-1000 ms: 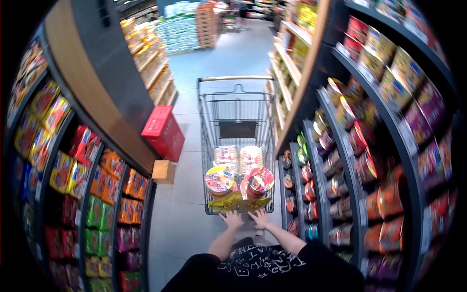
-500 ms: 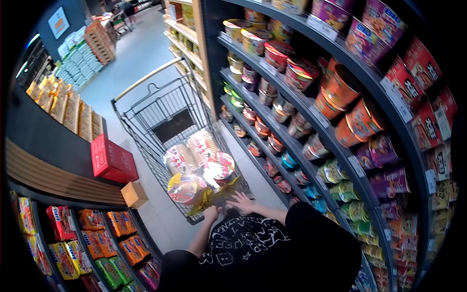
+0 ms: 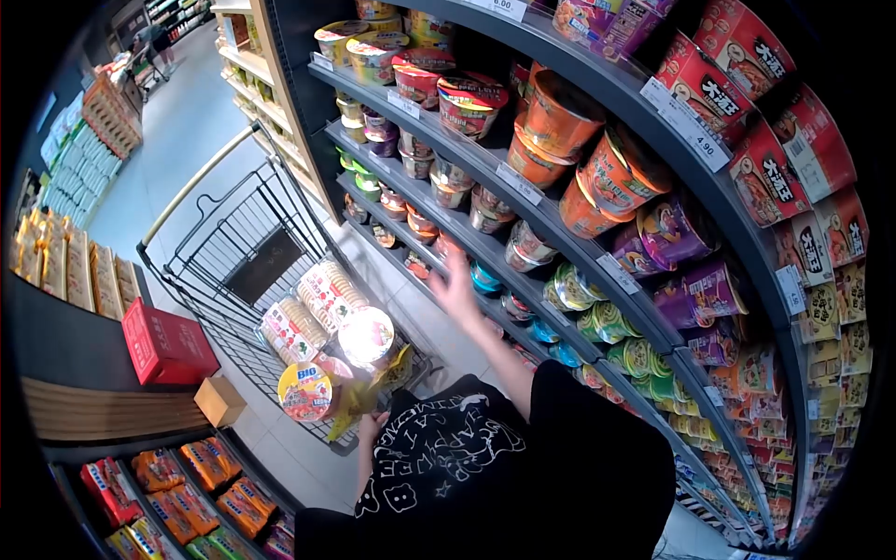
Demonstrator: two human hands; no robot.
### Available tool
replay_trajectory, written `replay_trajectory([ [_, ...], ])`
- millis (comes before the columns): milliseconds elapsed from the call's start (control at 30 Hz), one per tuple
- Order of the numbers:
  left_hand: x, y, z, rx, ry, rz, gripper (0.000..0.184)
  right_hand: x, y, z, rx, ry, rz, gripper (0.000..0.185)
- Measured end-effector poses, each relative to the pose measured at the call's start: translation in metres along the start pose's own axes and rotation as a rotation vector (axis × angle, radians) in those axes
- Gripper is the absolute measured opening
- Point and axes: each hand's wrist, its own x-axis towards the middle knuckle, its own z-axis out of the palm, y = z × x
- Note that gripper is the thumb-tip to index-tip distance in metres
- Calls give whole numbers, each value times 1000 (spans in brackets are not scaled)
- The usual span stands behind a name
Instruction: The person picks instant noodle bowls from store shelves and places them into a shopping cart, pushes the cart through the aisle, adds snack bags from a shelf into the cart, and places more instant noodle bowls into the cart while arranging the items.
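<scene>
From far off, I see a crinkly yellow plastic packet (image 3: pixel 349 409) at the near end of the black wire shopping cart (image 3: pixel 265 267). It looks light, soft and a bit slippery, so I'd pinch its edge. My left hand (image 3: pixel 371 429) is next to it; I can't tell what its grip holds. My right hand (image 3: pixel 455 287) has a wide grip, right of the cart, near the dark metal shelves (image 3: pixel 597 77). Pale floor (image 3: pixel 378 264) lies around the cart; a red box (image 3: pixel 173 343) sits left of it.

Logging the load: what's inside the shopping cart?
The shopping cart holds two wrapped packs, a yellow bowl and a second bowl, its top whitened by glare; yellow packaging sits at its near end. What lies beneath them is mostly hidden.
</scene>
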Motion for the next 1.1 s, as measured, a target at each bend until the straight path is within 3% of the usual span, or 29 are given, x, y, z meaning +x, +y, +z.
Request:
replay_trajectory([
  [33, -3, 6, -4, -85, -49, -24, 32, 31, -10, -21, -11, 159, -147, 59],
  [67, -8, 10, -4, -107, 31, 65, 27, 57, -32, -41, -13, 300, -138, 59],
  [133, -10, 16, -8, -222, -28, 39, 23, 105, -45, -72, -161, 549, -201, 70],
  [267, -3, 4, -5, -107, 16, 194, 17, 191, -33, -108, -402, 886, -261, 113],
  [333, 2, 0, -2, 2, 37, 357, 18, 217, -24, -113, -564, 1025, -151, 118],
  [367, -9, 16, -7, -20, 36, 352, 16, 224, -27, -115, -584, 1050, 28, 121],
  [400, -6, 7, -3, 30, 113, 523, 15, 230, -24, -118, -622, 1095, 99, 121],
  [467, -10, 17, -5, -31, 38, 111, 21, 233, -34, -116, -608, 1144, 178, 120],
  [500, -8, 14, -5, -56, 29, 58, 24, 234, -35, -115, -559, 1141, 196, 121],
  [600, -18, 30, -12, -49, 43, 61, 25, 234, -30, -117, -508, 1078, 19, 118],
  [733, -42, 61, -32, -256, 40, 118, 28, 215, -49, -107, -577, 917, -483, 113],
  [800, -53, 78, -43, -332, 93, 160, 28, 189, -72, -84, -398, 747, -545, 108],
  [833, -58, 87, -50, -364, 112, 191, 28, 172, -86, -68, -120, 588, -556, 105],
  [867, -62, 100, -58, -395, 132, 225, 28, 152, -100, -52, 156, 427, -558, 103],
  [900, -70, 117, -70, -400, 150, 265, 30, 124, -110, -33, 337, 337, -429, 97],
  [1000, -84, 163, -97, -849, 43, 177, 41, 54, -83, -1, 108, 29, -368, 96],
  [1033, -85, 172, -106, -949, -37, 214, 48, 24, -61, 8, 96, -198, -155, 94],
  [1100, -101, 200, -121, -1152, -119, 348, 57, -28, -55, 38, 436, -372, 127, 103],
])
